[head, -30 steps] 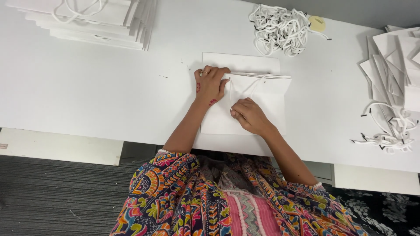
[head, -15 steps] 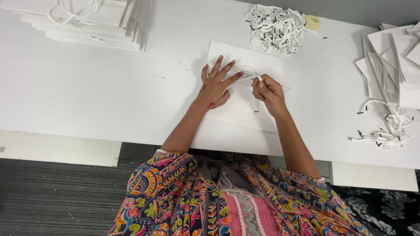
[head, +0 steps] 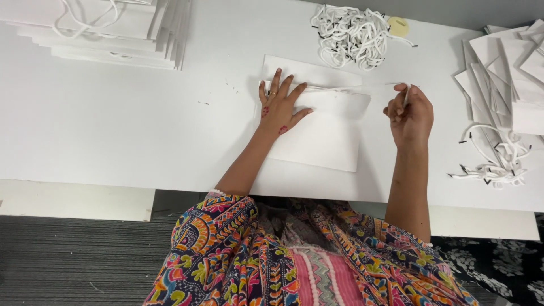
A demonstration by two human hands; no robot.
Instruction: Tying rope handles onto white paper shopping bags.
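While the left hand (head: 279, 106) lay flat with fingers spread on the white paper bag (head: 317, 122) at mid-worktop (head: 113, 136), the right hand (head: 409, 113) pinched a white cord handle (head: 351, 88) stretched from the bag's top edge, beside a cord pile (head: 348, 35).

One flat white paper bag (head: 317, 127) is counted at the middle of the worktop (head: 113, 130). Two stacks of white bags are seen, one far left (head: 107, 28) and one far right (head: 510, 73). Two bundles of white cord handles are counted, one at the top (head: 345, 37), one at the right (head: 493, 161). One yellow disc (head: 398, 25) is seen.
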